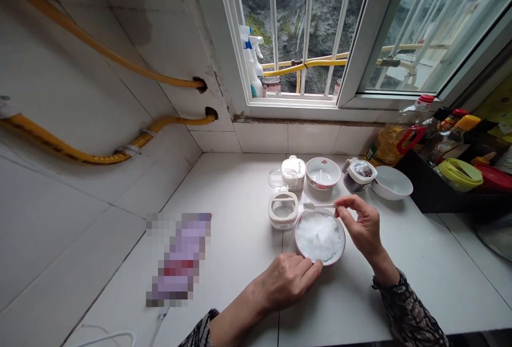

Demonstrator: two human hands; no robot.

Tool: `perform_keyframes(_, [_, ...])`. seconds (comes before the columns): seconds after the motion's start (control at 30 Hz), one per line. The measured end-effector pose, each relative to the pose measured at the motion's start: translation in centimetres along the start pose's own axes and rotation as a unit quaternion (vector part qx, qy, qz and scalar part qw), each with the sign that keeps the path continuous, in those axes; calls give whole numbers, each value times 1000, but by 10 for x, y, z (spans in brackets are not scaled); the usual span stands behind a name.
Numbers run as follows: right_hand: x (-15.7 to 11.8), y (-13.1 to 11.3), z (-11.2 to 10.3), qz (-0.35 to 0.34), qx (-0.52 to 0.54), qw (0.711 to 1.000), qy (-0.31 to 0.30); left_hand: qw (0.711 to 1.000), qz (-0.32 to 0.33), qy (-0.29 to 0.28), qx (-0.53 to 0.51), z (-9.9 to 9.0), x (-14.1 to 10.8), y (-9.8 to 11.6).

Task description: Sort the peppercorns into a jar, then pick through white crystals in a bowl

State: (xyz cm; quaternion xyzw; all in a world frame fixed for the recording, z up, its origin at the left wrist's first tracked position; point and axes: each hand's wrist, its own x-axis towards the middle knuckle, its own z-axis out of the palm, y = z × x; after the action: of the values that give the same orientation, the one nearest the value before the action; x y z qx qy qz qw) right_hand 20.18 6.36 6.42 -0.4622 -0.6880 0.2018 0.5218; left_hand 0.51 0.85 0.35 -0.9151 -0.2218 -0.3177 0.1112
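Observation:
A bowl (343,245) with a pink rim holds a heap of white, grainy stuff (320,234). At its near edge, my left hand (290,281) grips the rim with the fingers curled; the thumb is hidden. My right hand (362,224) pinches the end of a small white spoon (318,206) above the bowl's far edge, its head pointing left. Left of the bowl stands a seasoning jar (283,209) with its clear lid (282,179) flipped up. Behind are a closed white jar (296,168) and a flowered bowl (323,173) with a white spoon in it.
A dark-filled jar (359,176) and a white bowl (394,182) stand at the back right. Beyond them are an oil bottle (394,139) and several bottles in a black rack (420,179). A blurred purple object (182,256) lies left. Yellow pipes (100,152) run along the wall.

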Motion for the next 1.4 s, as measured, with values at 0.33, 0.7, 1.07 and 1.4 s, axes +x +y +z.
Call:
perform_keyframes(0.33, [1, 7, -1, 39, -60, 996, -60, 1000, -4, -3, -8, -1, 0, 0])
perform_keyframes(0.7, [6, 15, 0, 233, 136, 961, -59, 1000, -5, 5, -12, -1, 0, 0])
perform_keyframes(1.07, [10, 18, -3, 277, 216, 935, -55, 999, -4, 29, -14, -1, 3, 0])
perform_keyframes(1.4, [11, 19, -2, 300, 226, 926, -47, 999, -7, 36, -6, 0, 2, 2])
